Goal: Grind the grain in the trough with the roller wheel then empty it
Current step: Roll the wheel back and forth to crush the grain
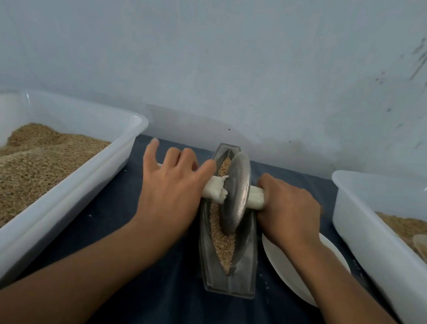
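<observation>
- The trough (231,271) is lying lengthwise on the dark cloth (162,303), so the wheel (235,194) can roll toward and away from the person.
- Grain (224,244) is sitting in the trough, whole-looking; grinding seems barely begun.
- The right hand (289,211) is gripping the axle (256,198), fingers curled round it.
- The left hand (171,186) is resting on the axle's other end, fingers spread, palm pressing.
- A plate (288,268) is lying under the right wrist, touching the trough.
- Bins (47,211) of grain are flanking both sides, crowding the elbows.

Left hand (171,186) fingers spread; right hand (289,211) fisted.
</observation>
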`<move>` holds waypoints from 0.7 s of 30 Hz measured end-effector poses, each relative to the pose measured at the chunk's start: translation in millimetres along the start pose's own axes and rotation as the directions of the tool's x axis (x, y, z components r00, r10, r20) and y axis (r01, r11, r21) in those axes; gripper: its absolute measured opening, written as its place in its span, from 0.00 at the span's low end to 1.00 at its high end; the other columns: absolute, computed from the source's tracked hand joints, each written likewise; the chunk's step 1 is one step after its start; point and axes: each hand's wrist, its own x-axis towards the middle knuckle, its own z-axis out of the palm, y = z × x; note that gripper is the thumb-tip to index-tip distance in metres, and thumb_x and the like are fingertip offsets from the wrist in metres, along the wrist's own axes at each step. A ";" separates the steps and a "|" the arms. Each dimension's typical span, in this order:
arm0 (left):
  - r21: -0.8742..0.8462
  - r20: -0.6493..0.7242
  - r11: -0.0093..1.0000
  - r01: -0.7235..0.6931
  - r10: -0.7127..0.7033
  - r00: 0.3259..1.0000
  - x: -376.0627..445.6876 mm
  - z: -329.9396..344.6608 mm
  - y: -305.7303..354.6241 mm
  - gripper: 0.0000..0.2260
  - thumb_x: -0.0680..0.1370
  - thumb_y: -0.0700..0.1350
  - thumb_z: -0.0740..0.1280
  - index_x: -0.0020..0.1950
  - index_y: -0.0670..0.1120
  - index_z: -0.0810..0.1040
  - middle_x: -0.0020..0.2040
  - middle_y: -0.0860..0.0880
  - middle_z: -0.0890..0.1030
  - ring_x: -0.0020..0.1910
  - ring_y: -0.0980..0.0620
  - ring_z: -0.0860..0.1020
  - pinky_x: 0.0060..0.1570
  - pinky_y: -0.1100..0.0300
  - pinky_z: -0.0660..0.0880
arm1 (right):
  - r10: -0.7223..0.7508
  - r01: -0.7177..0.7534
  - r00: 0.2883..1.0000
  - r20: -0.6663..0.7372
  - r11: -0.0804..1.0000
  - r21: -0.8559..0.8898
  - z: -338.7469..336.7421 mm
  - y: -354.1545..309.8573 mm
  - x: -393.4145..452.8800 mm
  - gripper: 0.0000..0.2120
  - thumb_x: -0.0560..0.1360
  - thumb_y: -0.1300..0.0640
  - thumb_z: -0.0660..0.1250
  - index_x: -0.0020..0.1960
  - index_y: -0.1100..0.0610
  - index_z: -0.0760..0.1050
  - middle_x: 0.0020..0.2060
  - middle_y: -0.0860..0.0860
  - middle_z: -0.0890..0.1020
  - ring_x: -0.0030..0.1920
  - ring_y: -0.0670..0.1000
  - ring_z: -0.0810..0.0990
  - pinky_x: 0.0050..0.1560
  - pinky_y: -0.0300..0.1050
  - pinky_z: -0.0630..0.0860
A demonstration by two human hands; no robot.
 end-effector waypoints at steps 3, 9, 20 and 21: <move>0.034 0.083 0.999 -0.015 0.012 0.996 0.3 1.4 -2.4 0.14 0.68 0.42 0.71 0.50 0.51 0.71 0.43 0.49 0.73 0.42 0.46 0.72 0.54 0.43 0.65 | 0.006 0.002 0.991 -0.132 0.998 0.061 0.5 -2.1 -2.8 0.19 0.61 0.57 0.77 0.44 0.48 0.70 0.37 0.45 0.74 0.29 0.48 0.60 0.30 0.38 0.47; 0.009 0.191 0.998 -0.057 0.054 0.980 7.5 3.9 -10.7 0.17 0.66 0.44 0.71 0.47 0.52 0.65 0.38 0.52 0.70 0.34 0.50 0.67 0.38 0.53 0.62 | -0.018 0.040 0.991 -0.135 0.985 0.165 7.2 0.9 1.4 0.20 0.64 0.62 0.76 0.47 0.50 0.69 0.43 0.48 0.72 0.36 0.50 0.67 0.41 0.48 0.65; 0.034 0.369 0.999 -0.004 -0.009 0.929 34.1 17.0 -13.4 0.17 0.70 0.42 0.70 0.46 0.51 0.61 0.37 0.52 0.69 0.30 0.50 0.67 0.34 0.56 0.61 | -0.042 0.070 0.981 -0.189 0.987 0.146 19.0 0.5 22.9 0.07 0.73 0.62 0.69 0.46 0.54 0.71 0.40 0.50 0.74 0.39 0.55 0.72 0.44 0.51 0.65; 0.036 0.380 0.999 0.004 -0.017 0.925 36.3 18.3 -13.4 0.16 0.70 0.43 0.70 0.47 0.50 0.63 0.38 0.52 0.69 0.29 0.51 0.66 0.33 0.56 0.60 | -0.052 0.082 0.977 -0.205 0.987 0.141 21.5 1.1 24.1 0.06 0.73 0.61 0.68 0.46 0.54 0.71 0.40 0.50 0.74 0.39 0.55 0.72 0.44 0.51 0.65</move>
